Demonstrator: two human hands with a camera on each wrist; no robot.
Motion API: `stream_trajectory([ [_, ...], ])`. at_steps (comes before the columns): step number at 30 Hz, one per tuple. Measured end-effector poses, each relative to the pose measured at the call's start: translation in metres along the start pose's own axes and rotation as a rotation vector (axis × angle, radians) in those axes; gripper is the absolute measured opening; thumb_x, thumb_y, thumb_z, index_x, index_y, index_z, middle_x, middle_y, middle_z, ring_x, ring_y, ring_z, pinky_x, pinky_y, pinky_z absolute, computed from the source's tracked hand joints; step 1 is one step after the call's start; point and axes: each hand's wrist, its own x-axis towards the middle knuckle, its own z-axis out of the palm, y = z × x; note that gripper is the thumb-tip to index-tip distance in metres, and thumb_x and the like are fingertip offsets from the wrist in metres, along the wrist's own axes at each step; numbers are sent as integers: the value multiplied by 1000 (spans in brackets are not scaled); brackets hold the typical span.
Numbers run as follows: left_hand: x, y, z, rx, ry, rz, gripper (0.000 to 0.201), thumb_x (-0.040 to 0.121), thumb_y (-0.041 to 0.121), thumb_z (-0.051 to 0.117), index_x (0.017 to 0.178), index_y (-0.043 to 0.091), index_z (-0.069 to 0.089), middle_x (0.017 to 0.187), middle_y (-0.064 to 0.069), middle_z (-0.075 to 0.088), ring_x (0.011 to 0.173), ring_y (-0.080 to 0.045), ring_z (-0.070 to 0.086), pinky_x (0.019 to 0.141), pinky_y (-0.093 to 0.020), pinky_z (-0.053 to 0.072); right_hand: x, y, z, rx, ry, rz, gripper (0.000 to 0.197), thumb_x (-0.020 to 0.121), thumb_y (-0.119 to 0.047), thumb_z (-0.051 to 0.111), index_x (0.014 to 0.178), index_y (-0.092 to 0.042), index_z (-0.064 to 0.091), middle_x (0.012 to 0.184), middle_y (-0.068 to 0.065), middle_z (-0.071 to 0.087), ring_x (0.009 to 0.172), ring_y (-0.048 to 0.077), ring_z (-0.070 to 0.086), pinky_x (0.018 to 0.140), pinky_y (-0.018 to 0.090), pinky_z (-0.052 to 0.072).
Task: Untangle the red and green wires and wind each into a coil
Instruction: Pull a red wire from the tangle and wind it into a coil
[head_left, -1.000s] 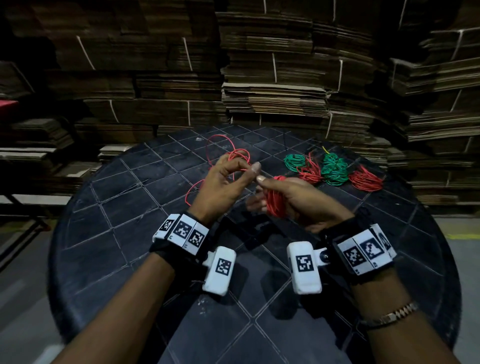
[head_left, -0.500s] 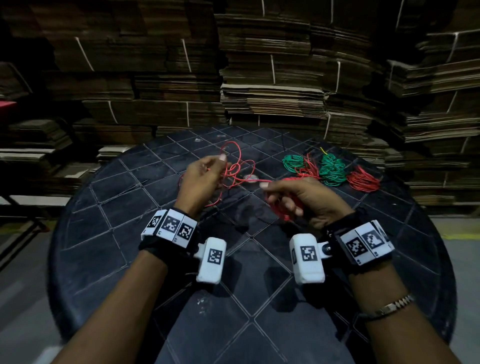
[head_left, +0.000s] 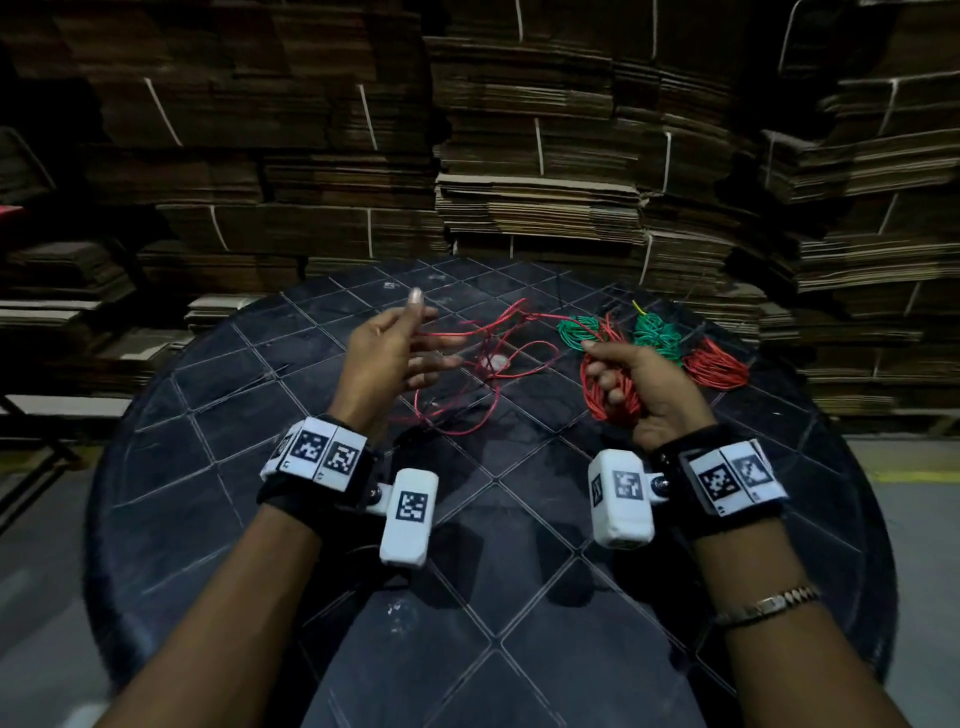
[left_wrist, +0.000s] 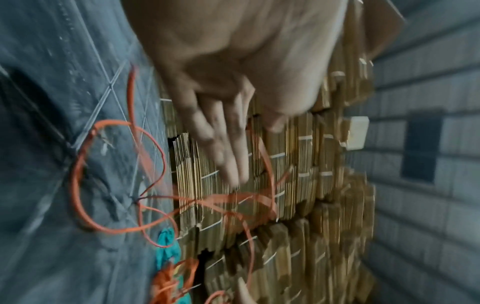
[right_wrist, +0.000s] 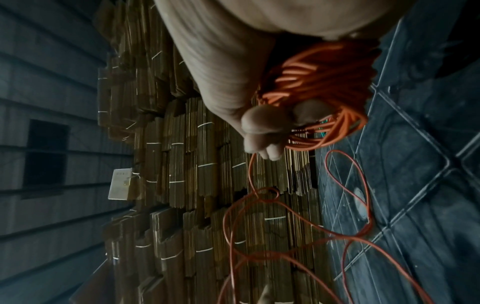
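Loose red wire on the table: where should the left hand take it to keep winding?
Probably the raised strand of the loose red wire just past the open left hand, pinched from the left side. That run stands off the black table and leads toward the red coil gripped in the right hand; the loops nearer the person cross each other.

Two bare forearms are seen, with no sleeves worn. Each wrist is wrapped in a black band (head_left: 283, 496) topped by white square panels printed with black-and-white coded markers. A small white, rounded box-shaped camera (head_left: 408, 517) is fixed by a short metal joint to the inner side of the left wrist, and a matching white camera (head_left: 621, 499) to the right wrist; both are marked with the same coded squares. A gold-toned link bracelet (head_left: 766, 605) is worn on the right forearm.
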Motion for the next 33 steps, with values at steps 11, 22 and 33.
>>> stream_trajectory([
  [11,-29,16,14,-162,-536,-29,29,95,35,55,91,19,80,91,-9,78,63,-13,71,52,-17,50,-14,12,25,-105,-77,-69,20,90,-18,75,76,-6,66,58,3,63,37,3,48,33,13,33],
  [22,-22,-3,33,14,-523,-107,82,97,28,65,164,33,17,104,-14,77,65,-18,72,54,-26,53,-36,21,35,-482,-245,-207,39,94,-30,69,63,-9,61,45,7,52,30,10,38,32,16,27],
  [33,5,-19,15,45,-169,-150,40,104,30,62,143,28,56,127,-7,72,94,-24,77,67,-27,57,-43,11,31,-292,-622,-113,52,89,-38,61,57,2,59,32,9,38,21,14,24,28,15,17],
])
